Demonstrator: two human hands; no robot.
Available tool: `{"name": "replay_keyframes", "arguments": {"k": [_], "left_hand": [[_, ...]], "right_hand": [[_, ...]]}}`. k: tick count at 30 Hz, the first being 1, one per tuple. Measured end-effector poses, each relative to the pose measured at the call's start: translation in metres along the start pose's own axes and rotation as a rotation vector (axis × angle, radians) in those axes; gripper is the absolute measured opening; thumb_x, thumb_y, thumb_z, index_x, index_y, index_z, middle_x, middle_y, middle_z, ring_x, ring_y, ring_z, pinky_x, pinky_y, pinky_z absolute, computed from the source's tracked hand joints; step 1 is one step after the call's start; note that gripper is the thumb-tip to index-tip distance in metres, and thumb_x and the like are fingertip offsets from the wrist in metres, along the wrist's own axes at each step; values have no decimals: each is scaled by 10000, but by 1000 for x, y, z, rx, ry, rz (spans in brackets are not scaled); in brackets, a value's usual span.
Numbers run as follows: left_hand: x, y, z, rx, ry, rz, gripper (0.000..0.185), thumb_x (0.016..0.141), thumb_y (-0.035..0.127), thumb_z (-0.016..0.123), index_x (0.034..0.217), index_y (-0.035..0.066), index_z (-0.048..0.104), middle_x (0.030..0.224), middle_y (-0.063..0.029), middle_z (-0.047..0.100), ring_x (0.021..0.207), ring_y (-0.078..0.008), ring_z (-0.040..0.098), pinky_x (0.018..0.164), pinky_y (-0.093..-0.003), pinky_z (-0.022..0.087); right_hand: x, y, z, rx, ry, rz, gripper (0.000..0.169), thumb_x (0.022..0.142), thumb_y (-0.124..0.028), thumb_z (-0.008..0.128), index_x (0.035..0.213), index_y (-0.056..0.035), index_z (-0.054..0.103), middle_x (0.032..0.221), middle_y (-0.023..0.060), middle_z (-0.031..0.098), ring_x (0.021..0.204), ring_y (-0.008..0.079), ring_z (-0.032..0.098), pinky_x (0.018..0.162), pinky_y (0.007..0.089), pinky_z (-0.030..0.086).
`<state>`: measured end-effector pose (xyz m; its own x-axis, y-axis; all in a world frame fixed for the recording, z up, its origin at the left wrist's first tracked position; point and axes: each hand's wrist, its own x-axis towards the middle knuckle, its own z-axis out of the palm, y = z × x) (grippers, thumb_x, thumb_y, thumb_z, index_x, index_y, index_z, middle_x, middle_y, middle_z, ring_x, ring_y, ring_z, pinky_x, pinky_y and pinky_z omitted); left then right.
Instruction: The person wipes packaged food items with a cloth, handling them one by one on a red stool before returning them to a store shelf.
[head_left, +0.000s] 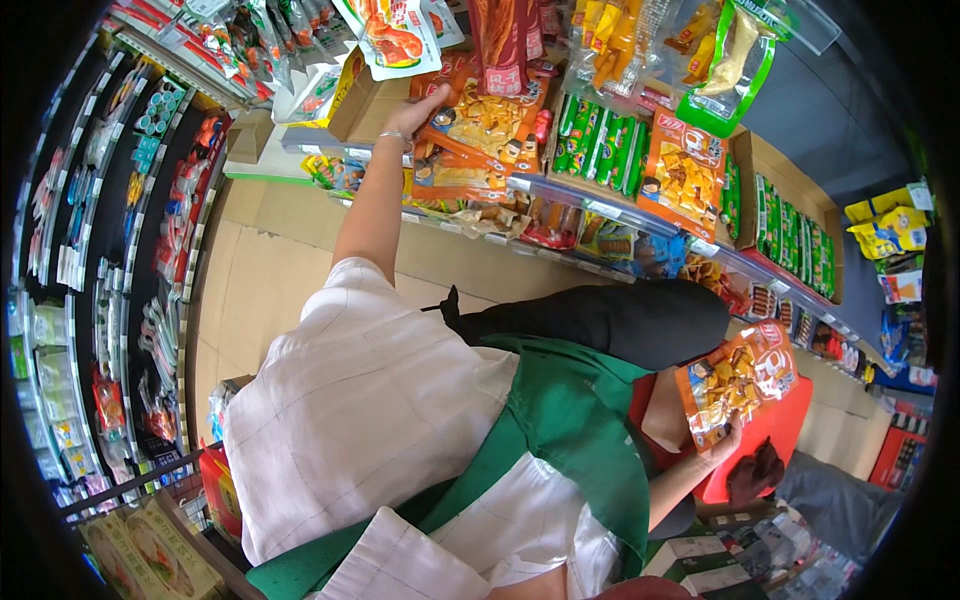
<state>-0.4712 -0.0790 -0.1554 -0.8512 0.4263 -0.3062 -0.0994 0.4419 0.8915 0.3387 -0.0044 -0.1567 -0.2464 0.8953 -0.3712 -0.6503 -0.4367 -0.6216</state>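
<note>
My left hand (417, 114), with a bracelet at its wrist, reaches to the shelf at top centre. It grips the left edge of an orange snack packet (484, 112); part of its fingers is hidden. More orange packets (457, 176) lie beneath that one. At the right, low beside my green apron, my right hand (721, 444) holds another orange snack packet (739, 379) by its lower edge, picture side up. A similar orange packet (682, 176) stands on the shelf against green-wrapped sticks (600, 146).
A red plastic stool (787, 420) stands below my right hand. Hanging snack packs (390, 34) crowd the upper shelf. An open carton (375, 105) sits beside my left hand. Black racks (135, 217) line the left side. Boxes (150, 547) lie at lower left.
</note>
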Motion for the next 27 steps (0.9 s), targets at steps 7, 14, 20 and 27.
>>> {"name": "replay_keyframes", "arguments": {"k": [7,14,20,27], "left_hand": [[-17,-2,8,152,-20,142,501,633,225,832,1008,-42,635,910,-96,677,768,-165,635,689,-295,504],[-47,26,-23,-173,82,241,289,719,112,779,935,-30,652,819,-63,667,702,-116,603,607,-281,487],[-17,23,-153,-550,280,158,278,736,-25,723,964,-46,565,911,-111,650,788,-185,636,701,-349,524],[28,5,-228,-769,737,155,241,713,-19,742,900,-62,595,857,-108,642,728,-194,615,631,-365,526]], "right_hand": [[9,3,-2,28,-6,56,453,888,-163,518,1294,17,433,1257,142,539,1140,308,519,979,479,395],[7,-1,-15,-12,38,7,453,884,-165,518,1283,33,438,1238,151,551,1125,305,531,974,458,405],[6,0,-2,2,-37,47,403,900,-169,504,1246,37,474,1206,148,572,1095,298,553,946,448,429],[-4,0,-15,-31,-23,38,393,913,-190,491,1235,36,487,1208,137,575,1084,285,560,943,451,431]]}}
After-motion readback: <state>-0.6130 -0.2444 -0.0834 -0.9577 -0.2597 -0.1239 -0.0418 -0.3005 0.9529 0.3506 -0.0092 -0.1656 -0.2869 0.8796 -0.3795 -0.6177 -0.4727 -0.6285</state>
